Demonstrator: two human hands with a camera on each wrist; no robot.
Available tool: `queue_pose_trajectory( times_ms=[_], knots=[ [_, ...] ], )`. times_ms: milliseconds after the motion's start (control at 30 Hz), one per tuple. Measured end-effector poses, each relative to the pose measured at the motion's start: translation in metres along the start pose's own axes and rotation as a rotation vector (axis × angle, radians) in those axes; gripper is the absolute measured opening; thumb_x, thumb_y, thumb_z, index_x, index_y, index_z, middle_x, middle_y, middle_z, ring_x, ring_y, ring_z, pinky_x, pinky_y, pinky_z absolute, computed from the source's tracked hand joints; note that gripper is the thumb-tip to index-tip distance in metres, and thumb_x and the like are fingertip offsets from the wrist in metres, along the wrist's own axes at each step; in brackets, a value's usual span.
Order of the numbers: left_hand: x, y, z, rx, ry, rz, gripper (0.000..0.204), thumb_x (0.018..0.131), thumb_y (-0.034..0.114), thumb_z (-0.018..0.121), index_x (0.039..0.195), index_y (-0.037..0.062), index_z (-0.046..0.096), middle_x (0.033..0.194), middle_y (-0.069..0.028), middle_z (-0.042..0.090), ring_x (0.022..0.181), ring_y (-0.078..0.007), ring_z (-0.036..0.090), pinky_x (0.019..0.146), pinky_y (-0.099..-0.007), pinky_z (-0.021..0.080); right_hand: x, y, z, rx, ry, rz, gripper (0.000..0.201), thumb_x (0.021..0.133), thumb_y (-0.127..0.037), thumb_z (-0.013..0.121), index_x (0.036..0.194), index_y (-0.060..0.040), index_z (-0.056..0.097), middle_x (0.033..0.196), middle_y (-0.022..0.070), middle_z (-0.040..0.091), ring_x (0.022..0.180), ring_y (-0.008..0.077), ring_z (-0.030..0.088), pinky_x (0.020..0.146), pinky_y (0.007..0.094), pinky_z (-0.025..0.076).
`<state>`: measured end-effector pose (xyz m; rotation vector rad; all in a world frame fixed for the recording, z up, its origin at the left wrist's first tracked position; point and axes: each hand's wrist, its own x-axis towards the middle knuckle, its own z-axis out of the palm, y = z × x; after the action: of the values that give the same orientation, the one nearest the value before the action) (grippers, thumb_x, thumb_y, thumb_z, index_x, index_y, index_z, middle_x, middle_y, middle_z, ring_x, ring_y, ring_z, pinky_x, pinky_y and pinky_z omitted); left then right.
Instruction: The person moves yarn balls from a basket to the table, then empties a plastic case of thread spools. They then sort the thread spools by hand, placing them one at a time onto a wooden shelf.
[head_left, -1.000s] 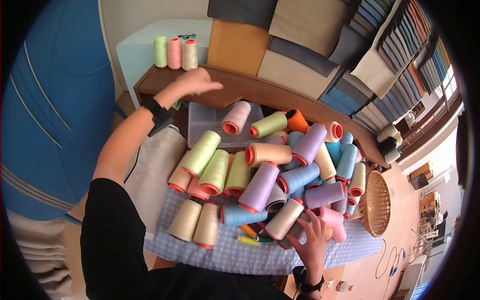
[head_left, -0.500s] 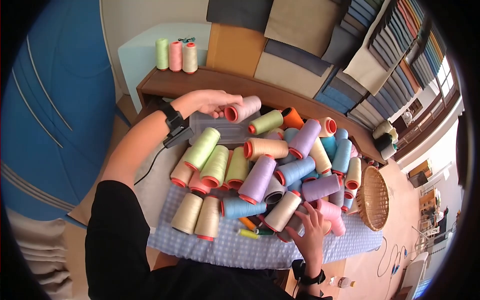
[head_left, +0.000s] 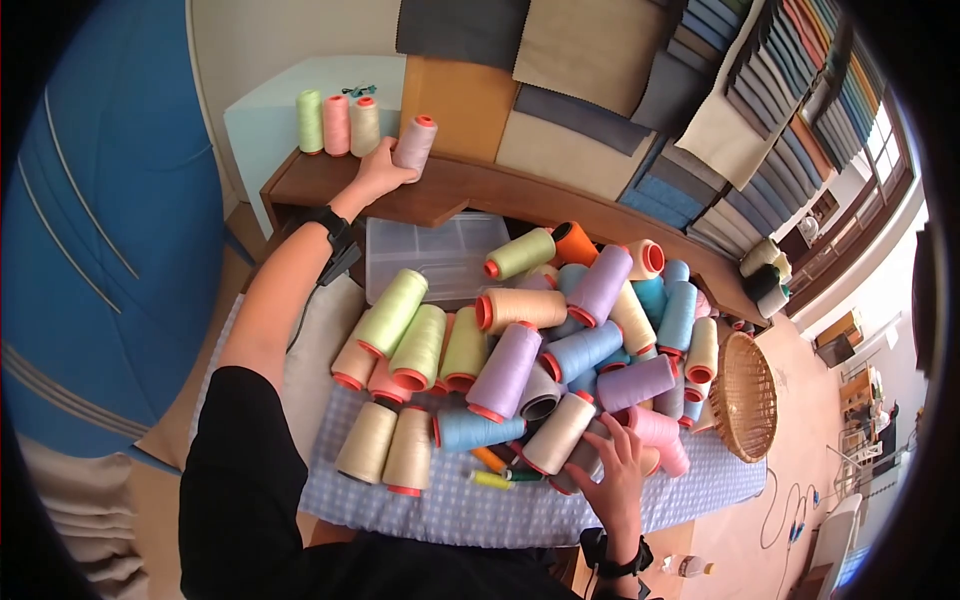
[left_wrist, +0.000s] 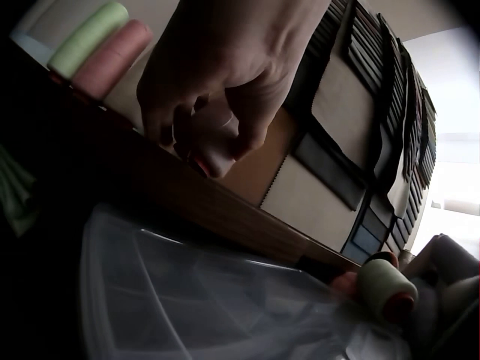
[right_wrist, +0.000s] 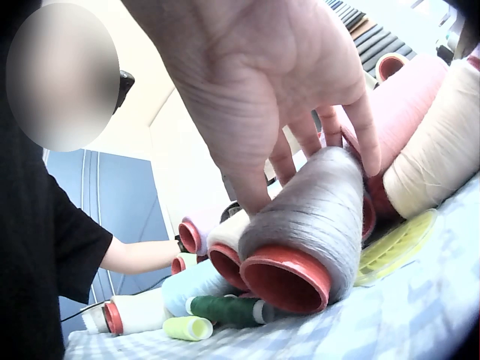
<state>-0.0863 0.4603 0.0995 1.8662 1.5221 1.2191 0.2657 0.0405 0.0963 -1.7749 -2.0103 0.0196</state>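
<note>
My left hand (head_left: 380, 174) grips a pale mauve thread cone (head_left: 414, 148), upright at the wooden shelf (head_left: 480, 192). Left of it on that shelf stand a light green cone (head_left: 310, 122), a pink cone (head_left: 337, 126) and a cream cone (head_left: 365, 128) in a row. In the left wrist view the fingers and thumb lie either side of the mauve cone. My right hand (head_left: 618, 478) holds a grey thread cone (right_wrist: 307, 214) lying at the front of the pile, thumb on one side and fingers on the other. A white cone (head_left: 558, 434) lies just left of it.
Many cones lie heaped on the checked cloth (head_left: 400, 510). A clear divided plastic box (head_left: 385, 255) sits behind the pile. A wicker basket (head_left: 745, 400) is at the right. Small spools, one yellow (head_left: 490, 480), lie in front. Fabric swatches (head_left: 575, 150) hang behind the shelf.
My left hand took the mauve cone from over the plastic box, lifted it up and left, and turned it upright at the shelf beside the row. My right hand stays on the grey cone.
</note>
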Motion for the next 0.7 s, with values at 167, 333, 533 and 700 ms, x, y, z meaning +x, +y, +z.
queue_pose_trajectory(
  times_ms=[167,333,533,700],
  knots=[
    [0.014,-0.017,0.003,0.066,0.107,0.043,0.065,0.062,0.026,0.076,0.114,-0.0010,0.049,0.103,-0.0187,0.062,0.097,-0.0319,0.060,0.084,-0.0362,0.046,0.000,0.000,0.001,0.007,-0.004,0.013,0.048,0.059,-0.013,0.078,0.103,-0.0072,0.059,0.127,0.0103,0.048,0.112,0.0329,0.045,0.088,0.0413,0.045],
    [0.019,-0.018,0.010,0.166,0.241,-0.033,0.054,0.064,0.026,0.075,0.105,-0.0003,0.053,0.100,-0.0186,0.063,0.094,-0.0334,0.061,0.080,-0.0392,0.048,0.000,0.002,0.003,0.009,0.000,0.010,0.048,0.058,-0.013,0.078,0.102,-0.0074,0.059,0.126,0.0106,0.048,0.111,0.0332,0.046,0.088,0.0414,0.045],
    [0.026,-0.020,0.010,0.242,0.319,-0.224,0.034,0.067,0.024,0.073,0.090,0.0037,0.060,0.095,-0.0177,0.064,0.093,-0.0331,0.062,0.078,-0.0405,0.049,-0.001,-0.001,0.003,0.019,0.016,0.024,0.051,0.058,-0.011,0.079,0.105,-0.0076,0.059,0.129,0.0125,0.046,0.112,0.0342,0.046,0.088,0.0422,0.044],
    [0.031,-0.026,0.011,0.247,0.328,-0.173,0.026,0.067,0.025,0.074,0.070,0.0039,0.060,0.080,-0.0135,0.065,0.081,-0.0293,0.063,0.073,-0.0373,0.048,-0.003,-0.003,0.006,0.049,0.061,0.042,0.053,0.058,-0.011,0.079,0.107,-0.0080,0.059,0.128,0.0133,0.046,0.112,0.0347,0.046,0.088,0.0424,0.044]
  ],
)
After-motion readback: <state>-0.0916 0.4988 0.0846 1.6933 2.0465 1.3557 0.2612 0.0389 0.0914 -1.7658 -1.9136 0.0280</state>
